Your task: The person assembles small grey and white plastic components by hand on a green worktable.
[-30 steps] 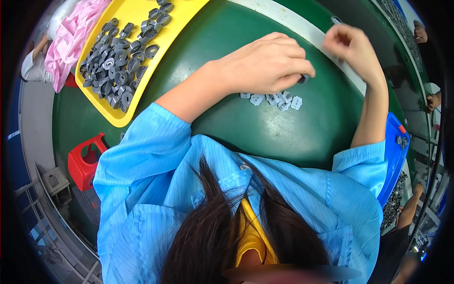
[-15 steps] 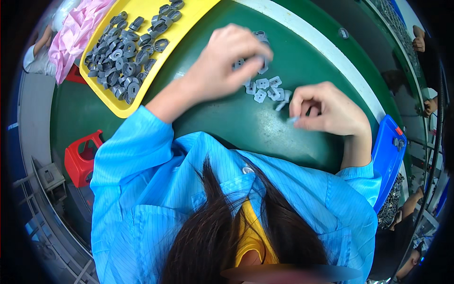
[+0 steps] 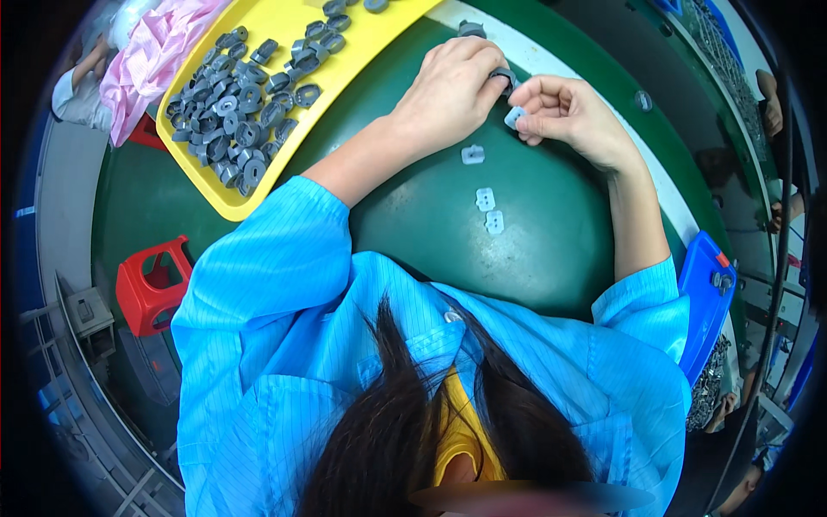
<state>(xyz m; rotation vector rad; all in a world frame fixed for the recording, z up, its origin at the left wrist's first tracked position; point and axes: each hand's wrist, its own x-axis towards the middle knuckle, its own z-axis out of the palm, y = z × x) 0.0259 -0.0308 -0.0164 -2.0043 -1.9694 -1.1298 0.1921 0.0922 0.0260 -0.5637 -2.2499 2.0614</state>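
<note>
My left hand is over the far part of the green table, thumb and fingers closed on a grey oval housing. Just to its right, my right hand pinches a small pale plate with holes between thumb and fingertips. The plate is close to the housing, and I cannot tell whether they touch. Nearer to me lie three similar pieces: one pale plate by itself, and two more, a middle plate and a near plate, almost touching. Another grey housing sits beyond my left hand.
At the upper left, a yellow tray holds many loose grey housings. Pink cloth lies behind it, and a red stool stands at the left. A blue tray is on the right. Other people's arms show at both edges.
My right hand has moved up and left, close to my left hand, which has shifted slightly right. The cluster of pale plates is gone from its spot; three lie spread out on the table.
</note>
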